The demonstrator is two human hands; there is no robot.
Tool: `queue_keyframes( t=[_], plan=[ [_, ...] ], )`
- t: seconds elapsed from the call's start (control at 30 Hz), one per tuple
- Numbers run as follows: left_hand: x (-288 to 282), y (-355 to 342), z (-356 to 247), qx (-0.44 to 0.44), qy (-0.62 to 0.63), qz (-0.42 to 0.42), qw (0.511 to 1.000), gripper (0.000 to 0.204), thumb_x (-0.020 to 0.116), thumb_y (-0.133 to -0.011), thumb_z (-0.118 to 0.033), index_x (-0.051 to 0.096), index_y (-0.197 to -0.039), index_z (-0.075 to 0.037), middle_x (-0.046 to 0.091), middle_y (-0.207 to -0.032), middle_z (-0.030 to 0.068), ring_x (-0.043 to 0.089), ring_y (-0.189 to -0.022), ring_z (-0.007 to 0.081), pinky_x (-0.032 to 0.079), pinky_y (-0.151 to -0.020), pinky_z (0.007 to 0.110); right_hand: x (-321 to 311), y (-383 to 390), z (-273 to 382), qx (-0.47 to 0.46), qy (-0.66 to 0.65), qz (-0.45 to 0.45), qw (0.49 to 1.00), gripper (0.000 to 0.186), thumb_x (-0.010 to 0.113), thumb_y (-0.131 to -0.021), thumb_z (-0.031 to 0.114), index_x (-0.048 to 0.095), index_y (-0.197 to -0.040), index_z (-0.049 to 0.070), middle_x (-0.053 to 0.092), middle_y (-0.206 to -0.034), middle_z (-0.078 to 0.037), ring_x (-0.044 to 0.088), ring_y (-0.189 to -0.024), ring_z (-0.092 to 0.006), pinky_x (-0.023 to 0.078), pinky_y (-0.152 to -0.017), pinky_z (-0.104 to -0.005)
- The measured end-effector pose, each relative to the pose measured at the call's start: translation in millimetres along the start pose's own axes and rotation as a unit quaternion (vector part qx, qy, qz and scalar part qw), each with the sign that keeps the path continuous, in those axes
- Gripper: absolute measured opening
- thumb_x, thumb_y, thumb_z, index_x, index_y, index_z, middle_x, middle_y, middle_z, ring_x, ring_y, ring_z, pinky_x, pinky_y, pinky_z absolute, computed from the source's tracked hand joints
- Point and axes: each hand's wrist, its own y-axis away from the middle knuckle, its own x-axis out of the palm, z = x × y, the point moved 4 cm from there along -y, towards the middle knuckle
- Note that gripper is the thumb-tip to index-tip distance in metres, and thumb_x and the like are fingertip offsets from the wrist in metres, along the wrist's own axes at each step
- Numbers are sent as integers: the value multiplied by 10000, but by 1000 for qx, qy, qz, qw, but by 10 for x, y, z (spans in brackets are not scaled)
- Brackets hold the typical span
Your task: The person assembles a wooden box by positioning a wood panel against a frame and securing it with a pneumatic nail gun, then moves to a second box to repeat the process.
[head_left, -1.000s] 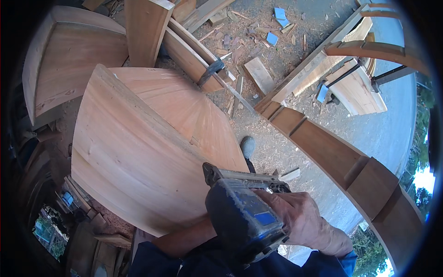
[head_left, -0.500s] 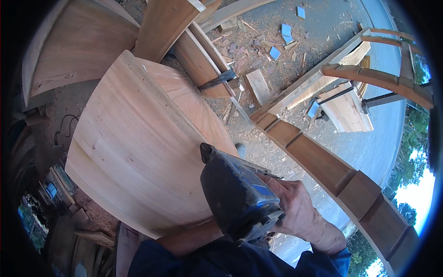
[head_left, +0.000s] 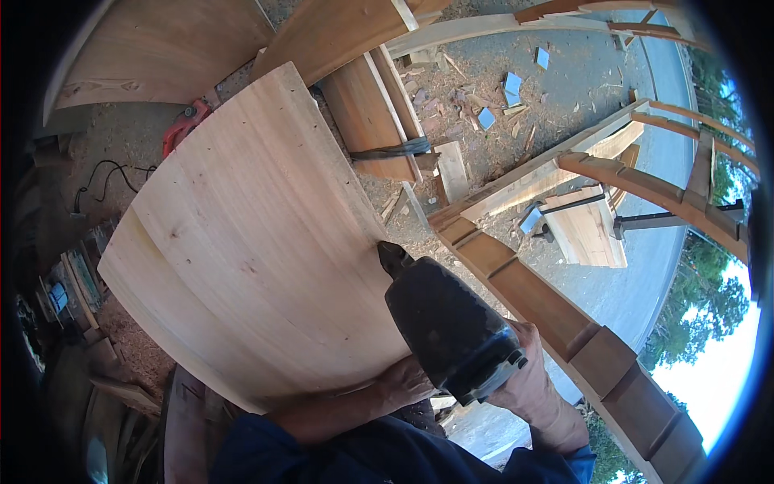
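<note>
My right hand (head_left: pixel 528 387) is wrapped round the handle of a dark, worn nail gun (head_left: pixel 451 327), whose body hides most of the grip. The gun's nose meets the right edge of a wide, gently curved panel of pale wooden boards (head_left: pixel 250 234). Along the panel's near edge lies my left forearm, and my left hand (head_left: pixel 405 381) is by the panel's near right corner. Behind the gun body, the left fingers are hidden.
A stepped, curved wooden frame (head_left: pixel 556 310) runs down the right side. Beyond the panel, a black strap (head_left: pixel 391 149) binds boards together. Offcuts and blue squares (head_left: pixel 486 118) litter the ground. A red tool (head_left: pixel 187 125) and a black cord (head_left: pixel 105 177) lie left.
The nail gun's nose has come onto the panel's right edge. The panel appears turned flatter toward me, its side face now out of sight. My left hand and the red tool have come into view.
</note>
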Motion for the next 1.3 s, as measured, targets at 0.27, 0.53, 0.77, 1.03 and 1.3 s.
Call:
queue_keyframes(
  t=[0.27, 0.53, 0.77, 1.03, 1.3],
  plan=[
    [-166, -87, 233, -4, 188, -40, 981, 347, 450, -1043, -276, 592, -1283, -70, 581, -1320, 78, 465, -1339, 227, 272, -1219, 418, -17, -70, 49, 65, -31, 40, 997, 825, 873, -669, 256, 522, -1346, -59, 694, -869, -228, 713, -815, -410, 569, -745, -451],
    [-237, -90, 336, -8, 224, -51, 973, 338, 442, -1053, -264, 585, -1286, -65, 583, -1309, 75, 463, -1335, 225, 273, -1220, 406, -47, -114, 151, 109, -8, 28, 994, 634, 826, -606, 129, 574, -1173, -3, 691, -790, -218, 703, -783, -419, 572, -732, -469],
    [-331, -176, 396, 3, 317, -56, 947, 329, 436, -1061, -253, 578, -1288, -61, 584, -1300, 72, 462, -1332, 223, 273, -1220, 395, -87, -143, 81, 90, -40, 6, 995, 601, 783, -645, 87, 581, -1204, 2, 691, -787, -228, 706, -811, -423, 581, -735, -455],
    [505, -99, -371, -170, 955, -10, -242, 421, 373, -1064, -323, 504, -1381, -79, 517, -1425, 70, 435, -1369, 187, 286, -1209, 428, 90, 206, -160, 90, -109, -6, 990, 651, 839, -635, 187, 596, -1215, 16, 687, -898, -182, 686, -767, -389, 562, -722, -453],
    [444, -118, -162, -208, 958, -75, -181, 427, 384, -1063, -327, 501, -1391, -80, 509, -1435, 77, 428, -1376, 195, 296, -1203, 442, 274, 635, -129, 106, -70, 8, 992, 785, 831, -721, 298, 529, -1367, -30, 707, -912, -176, 721, -757, -361, 606, -684, -440]
  ],
)
